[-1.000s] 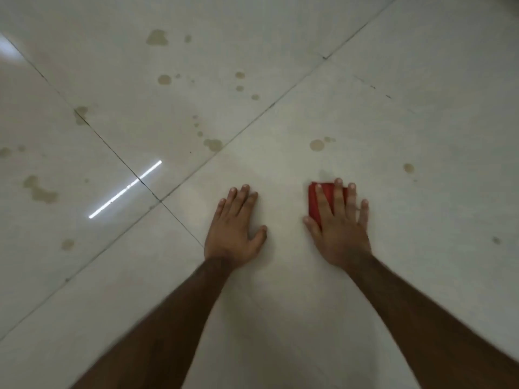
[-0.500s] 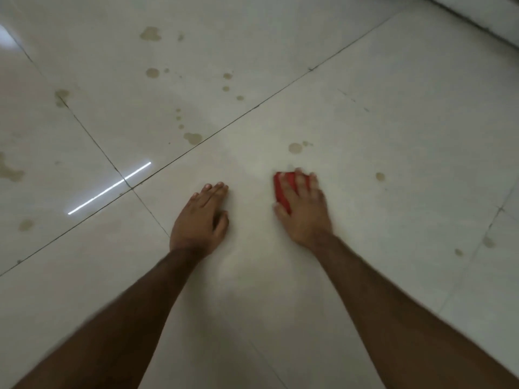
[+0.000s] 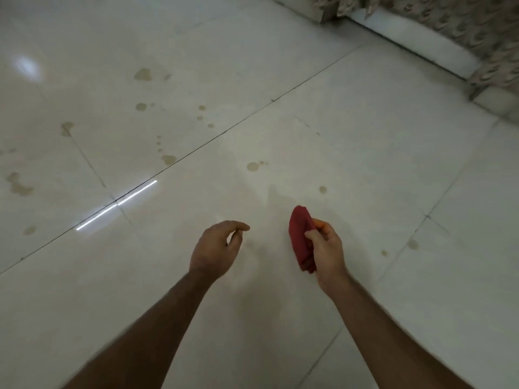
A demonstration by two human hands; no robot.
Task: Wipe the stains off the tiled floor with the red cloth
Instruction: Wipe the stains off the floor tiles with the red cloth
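My right hand (image 3: 327, 252) holds the folded red cloth (image 3: 300, 237) lifted off the white tiled floor (image 3: 365, 164), the cloth sticking up past my fingers. My left hand (image 3: 217, 248) hovers beside it, fingers loosely curled with nothing in them. Brownish stains mark the floor: a round stain (image 3: 252, 166) ahead of the cloth, a small spot (image 3: 323, 189) to the right of it, one blot (image 3: 169, 159) by the grout line, and several more across the far left tiles.
A white plinth (image 3: 421, 43) with patterned fabric (image 3: 477, 26) hanging over it runs along the top right. Two faint spots (image 3: 412, 244) lie on the tile to my right. A bright strip of reflected light (image 3: 116, 204) crosses the grout joint at left.
Both hands have lifted off the floor. My right hand went from pressing the cloth flat to gripping it bunched in the air. The view has risen and swung right, bringing the plinth into sight.
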